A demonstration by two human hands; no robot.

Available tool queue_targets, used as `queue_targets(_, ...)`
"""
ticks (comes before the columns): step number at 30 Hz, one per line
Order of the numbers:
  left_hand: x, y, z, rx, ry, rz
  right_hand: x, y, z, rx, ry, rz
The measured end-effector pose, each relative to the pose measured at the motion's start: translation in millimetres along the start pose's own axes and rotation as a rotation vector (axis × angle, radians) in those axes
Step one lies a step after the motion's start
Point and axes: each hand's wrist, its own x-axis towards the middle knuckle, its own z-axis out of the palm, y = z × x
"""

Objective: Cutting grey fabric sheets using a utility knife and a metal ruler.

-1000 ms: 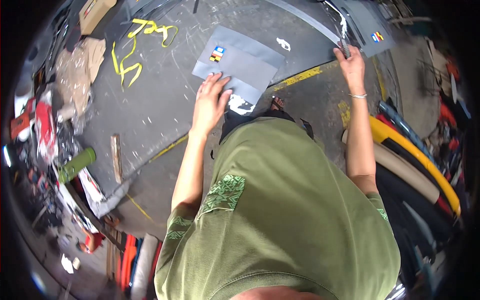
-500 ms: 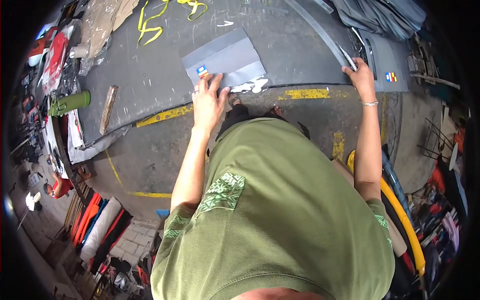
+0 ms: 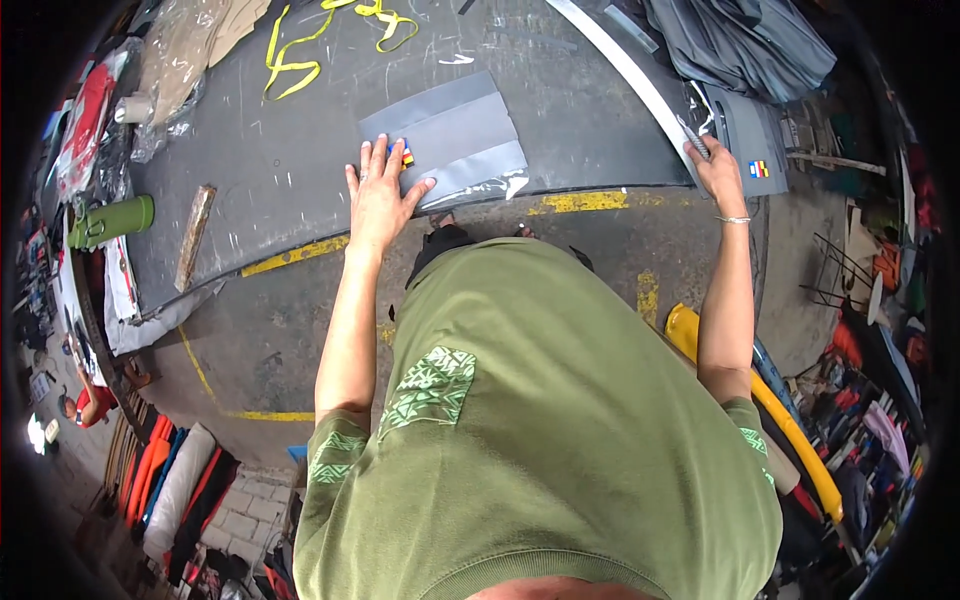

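Note:
My left hand lies with fingers spread on the left edge of a flat grey sheet on the dark table. Its fingertips partly cover a small blue, red and yellow label. A clear plastic strip runs along the sheet's near edge. On the right, my right hand is closed around a slim silver tool with a ridged body; its exact kind is unclear. Beside those fingers is the near end of a long, pale straightedge, and I cannot tell whether they grip it too.
Another grey piece with a similar label lies right of my right hand, below a heap of dark grey fabric. Yellow webbing lies at the far left. Nearer are a wooden stick and a green bottle.
My left hand has slid left on the sheet, its fingers now spread across the label. The straightedge now looks brighter. My right hand still holds the silver tool. The whole view has shifted slightly.

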Motion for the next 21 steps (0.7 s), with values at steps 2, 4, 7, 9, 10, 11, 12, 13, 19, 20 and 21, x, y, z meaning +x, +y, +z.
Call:
queue_targets(2,3.2,-3.2,-1.5,-0.004,-0.017,0.014,-12.2,-4.5,-6.2,0.065,0.039,0.067)
queue_targets(4,4.9,-6.7,-1.4,0.007,0.016,0.049,-27.2,-20.4,-16.6,0.149,0.056,0.131)
queue_targets(7,5.0,-7.0,-5.9,-0.004,0.011,0.103,-54.6,-29.9,-12.7,0.201,0.144,0.211)
queue_targets(9,5.6,-7.2,-8.6,0.001,0.012,0.135,-82.7,-47.5,-0.2,0.29,0.211,0.196)
queue_targets(10,6.5,-5.8,-11.0,0.006,0.002,0.135,-101.1,-57.4,7.7,0.383,0.244,0.197)
queue_targets(11,9.2,-4.6,-11.9,0.01,-0.01,0.135,-114.2,-54.0,25.1,0.474,0.246,0.225)
queue_targets(12,10.5,-5.7,-11.1,0.002,-0.027,0.15,-130.9,-66.1,38.3,0.549,0.243,0.245)
queue_targets(13,11.5,-6.9,-8.5,-0.003,0.014,0.169,-148.7,-87.7,47.2,0.639,0.229,0.282)
queue_targets(19,24.9,-7.0,-10.2,-0.018,0.036,0.27,-236.3,-137.6,99.1,0.749,0.141,0.465)
queue_targets(20,25.7,-7.7,-11.8,-0.015,0.024,0.269,-247.6,-141.0,103.7,0.758,0.131,0.464)
queue_targets(21,26.1,-9.6,-12.0,-0.008,0.014,0.266,-255.6,-154.8,101.8,0.8,0.122,0.505)
